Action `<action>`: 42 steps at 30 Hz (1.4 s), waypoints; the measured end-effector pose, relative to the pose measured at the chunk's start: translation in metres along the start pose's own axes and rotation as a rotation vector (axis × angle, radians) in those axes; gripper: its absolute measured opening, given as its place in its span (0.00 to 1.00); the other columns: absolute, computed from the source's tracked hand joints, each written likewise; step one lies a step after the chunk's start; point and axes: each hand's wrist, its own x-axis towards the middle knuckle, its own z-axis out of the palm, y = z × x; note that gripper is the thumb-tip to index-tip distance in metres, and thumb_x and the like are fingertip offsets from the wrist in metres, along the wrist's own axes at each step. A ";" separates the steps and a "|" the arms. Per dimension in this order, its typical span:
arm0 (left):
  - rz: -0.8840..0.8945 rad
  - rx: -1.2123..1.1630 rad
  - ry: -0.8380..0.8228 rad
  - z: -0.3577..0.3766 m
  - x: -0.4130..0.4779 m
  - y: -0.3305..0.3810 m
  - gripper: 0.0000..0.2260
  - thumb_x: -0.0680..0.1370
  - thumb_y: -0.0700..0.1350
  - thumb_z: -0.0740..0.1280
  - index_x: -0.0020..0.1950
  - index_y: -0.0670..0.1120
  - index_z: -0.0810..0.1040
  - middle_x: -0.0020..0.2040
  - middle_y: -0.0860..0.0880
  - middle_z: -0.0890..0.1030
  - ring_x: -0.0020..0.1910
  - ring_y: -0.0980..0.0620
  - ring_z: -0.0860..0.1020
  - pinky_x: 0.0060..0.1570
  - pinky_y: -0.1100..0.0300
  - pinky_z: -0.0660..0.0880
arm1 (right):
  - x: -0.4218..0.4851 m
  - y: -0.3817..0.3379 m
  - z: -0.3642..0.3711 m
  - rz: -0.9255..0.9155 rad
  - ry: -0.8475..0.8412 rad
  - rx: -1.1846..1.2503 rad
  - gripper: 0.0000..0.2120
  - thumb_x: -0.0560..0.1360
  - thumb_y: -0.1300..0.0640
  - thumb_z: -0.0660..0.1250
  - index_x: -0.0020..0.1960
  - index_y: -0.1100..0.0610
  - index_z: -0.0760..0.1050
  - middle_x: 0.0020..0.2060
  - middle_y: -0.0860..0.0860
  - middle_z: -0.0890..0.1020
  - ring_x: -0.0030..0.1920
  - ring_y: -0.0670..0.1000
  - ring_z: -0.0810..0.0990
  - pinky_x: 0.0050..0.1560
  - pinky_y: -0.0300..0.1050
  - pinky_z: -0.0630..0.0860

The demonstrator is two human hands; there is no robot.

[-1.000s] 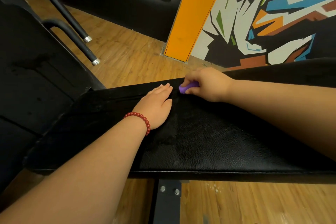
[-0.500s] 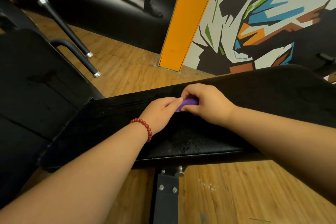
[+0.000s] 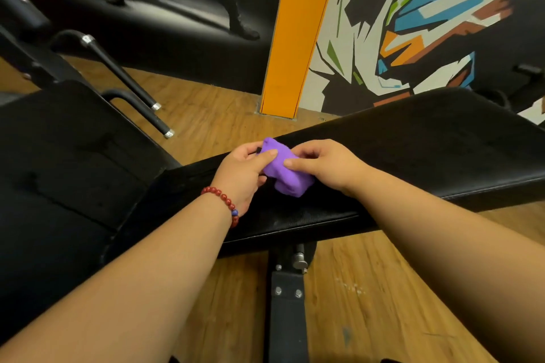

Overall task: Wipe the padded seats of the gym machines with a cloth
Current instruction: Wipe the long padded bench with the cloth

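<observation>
Cloth (image 3: pixel 287 174) first: you hold it bunched between both hands over the long black seat (image 3: pixel 427 150), toward the pad's far edge. Your left hand (image 3: pixel 244 168) pinches its left end between thumb and fingers. Your right hand (image 3: pixel 324 165) pinches the right side, with the thumb on top and the fingers curled behind. Whether the lowest fold touches the seat, I can't tell.

I judge you are partway through and regathering the cloth rather than wiping, since no flat face of it is pressed to the pad. The seat has a grainy sheen near its front edge, but nothing shows which parts have been wiped. A second black pad (image 3: pixel 59 156) lies to your left, and it is equally unclear whether that one is done. Count both as open work, with this seat first.

The cloth itself is purple and soft, crumpled into a thick wad with rounded folds. I can make out no stain or damp patch on it. Spread or refold it so a broad face meets the pad.
</observation>
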 end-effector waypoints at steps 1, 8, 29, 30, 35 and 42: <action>-0.010 -0.004 -0.005 -0.002 -0.003 0.001 0.11 0.78 0.43 0.68 0.60 0.45 0.77 0.50 0.47 0.82 0.45 0.54 0.78 0.40 0.63 0.73 | 0.000 0.000 0.001 -0.010 0.011 -0.009 0.06 0.75 0.50 0.71 0.46 0.53 0.81 0.40 0.49 0.82 0.40 0.46 0.78 0.43 0.38 0.74; -0.009 0.021 0.092 -0.002 -0.005 -0.004 0.02 0.78 0.42 0.68 0.50 0.45 0.78 0.53 0.43 0.82 0.55 0.48 0.80 0.50 0.56 0.78 | -0.001 0.001 0.005 -0.078 0.117 -0.099 0.08 0.76 0.49 0.69 0.40 0.50 0.76 0.33 0.45 0.78 0.33 0.42 0.74 0.34 0.30 0.69; 0.122 0.989 -0.084 0.010 -0.007 -0.031 0.25 0.83 0.47 0.56 0.79 0.53 0.52 0.77 0.48 0.61 0.73 0.49 0.63 0.68 0.58 0.64 | -0.001 0.013 -0.001 -0.113 -0.215 -0.940 0.20 0.82 0.46 0.55 0.73 0.47 0.66 0.73 0.45 0.68 0.74 0.47 0.62 0.74 0.49 0.60; 0.140 0.940 -0.104 0.010 -0.009 -0.032 0.25 0.83 0.45 0.56 0.79 0.54 0.53 0.79 0.51 0.57 0.75 0.51 0.59 0.70 0.59 0.61 | -0.001 0.014 0.000 -0.115 -0.214 -0.945 0.20 0.82 0.47 0.55 0.73 0.47 0.66 0.73 0.45 0.68 0.74 0.47 0.62 0.74 0.49 0.60; 0.111 0.932 -0.113 0.019 -0.016 -0.038 0.25 0.83 0.55 0.57 0.79 0.55 0.54 0.79 0.53 0.52 0.77 0.51 0.56 0.72 0.57 0.58 | -0.001 0.012 0.000 -0.103 -0.197 -0.929 0.19 0.82 0.48 0.55 0.72 0.46 0.69 0.71 0.46 0.71 0.72 0.48 0.66 0.72 0.51 0.64; 0.164 0.945 -0.015 0.009 -0.018 -0.042 0.20 0.84 0.47 0.57 0.77 0.53 0.62 0.77 0.52 0.62 0.76 0.51 0.60 0.75 0.57 0.56 | -0.003 0.011 0.000 -0.102 -0.224 -0.956 0.20 0.82 0.47 0.55 0.74 0.46 0.66 0.74 0.45 0.67 0.75 0.47 0.61 0.75 0.51 0.59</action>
